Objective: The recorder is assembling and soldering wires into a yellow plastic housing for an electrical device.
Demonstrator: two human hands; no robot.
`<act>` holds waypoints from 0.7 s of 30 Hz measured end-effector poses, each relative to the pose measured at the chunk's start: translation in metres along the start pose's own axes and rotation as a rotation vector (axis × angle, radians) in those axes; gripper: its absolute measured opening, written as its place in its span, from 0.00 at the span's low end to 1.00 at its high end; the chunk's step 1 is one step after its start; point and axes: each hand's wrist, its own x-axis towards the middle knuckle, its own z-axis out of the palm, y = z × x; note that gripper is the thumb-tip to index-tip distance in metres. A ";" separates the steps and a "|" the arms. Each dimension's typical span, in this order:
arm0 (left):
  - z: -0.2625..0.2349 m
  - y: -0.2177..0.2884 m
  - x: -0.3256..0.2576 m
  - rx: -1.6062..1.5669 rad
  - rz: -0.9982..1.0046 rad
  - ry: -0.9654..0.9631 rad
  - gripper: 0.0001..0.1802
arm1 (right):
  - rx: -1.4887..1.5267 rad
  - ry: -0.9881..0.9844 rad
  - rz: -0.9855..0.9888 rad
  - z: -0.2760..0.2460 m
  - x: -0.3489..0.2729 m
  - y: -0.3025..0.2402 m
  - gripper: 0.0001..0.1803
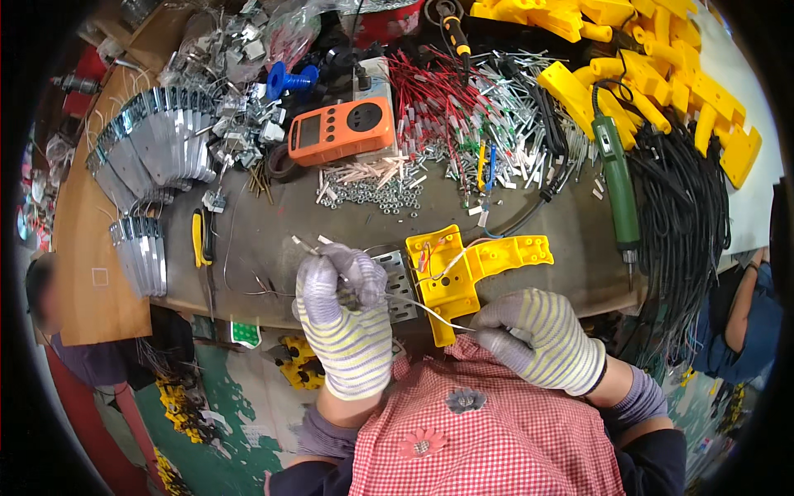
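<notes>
Cluttered workbench (285, 211) is framing two gloved hands

Fingers of the left hand (343, 318) are pinching a white wire (437, 318); the right hand (542, 339), apart from it, is gripping the same wire farther along. Between them, it is passing across the near end of an open yellow casing (448, 285), which is lying beside a perforated metal plate (397, 277). Beyond, an orange meter (341, 131) is sitting near red wires (418, 87).

The yellow hollow-bodied housing (447, 291) is smooth, lightly glossy plastic; the silver perforated plate (400, 281) is metal. The yellow-and-white striped gloves (356, 351) are matt knitted cloth, the red-checked apron (504, 438) matt cloth. The fanned silver blades (142, 169) are smooth metal.
</notes>
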 end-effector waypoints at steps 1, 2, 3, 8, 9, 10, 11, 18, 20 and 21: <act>0.001 0.006 -0.003 -0.530 -0.334 -0.003 0.07 | -0.002 -0.007 -0.004 -0.003 -0.001 0.001 0.07; -0.002 0.009 0.002 -0.335 -0.155 -0.139 0.06 | -0.093 0.011 -0.051 -0.009 0.000 0.008 0.07; -0.015 0.012 0.006 -0.137 0.018 -0.274 0.05 | -0.182 0.029 -0.090 -0.011 -0.003 0.009 0.07; -0.040 0.026 0.024 0.327 0.324 -0.519 0.03 | -0.443 -0.029 -0.114 -0.011 0.008 0.001 0.07; -0.039 0.032 0.022 0.328 0.322 -0.520 0.03 | -0.441 -0.030 -0.112 -0.010 0.007 0.001 0.07; -0.036 0.037 0.017 0.273 0.165 -0.511 0.03 | -0.515 -0.019 -0.098 -0.008 0.006 0.002 0.07; -0.035 0.040 0.012 0.219 0.009 -0.497 0.04 | -0.588 -0.009 -0.086 -0.007 0.004 0.003 0.08; -0.026 0.036 -0.003 -0.043 0.038 -0.306 0.08 | -0.159 0.096 -0.109 0.003 0.010 -0.011 0.10; -0.019 0.042 -0.012 -0.134 -0.014 -0.153 0.11 | 0.016 0.076 -0.160 0.000 0.011 0.001 0.12; -0.015 0.039 -0.014 -0.142 -0.021 -0.164 0.11 | 0.186 0.063 -0.210 0.001 0.011 0.010 0.13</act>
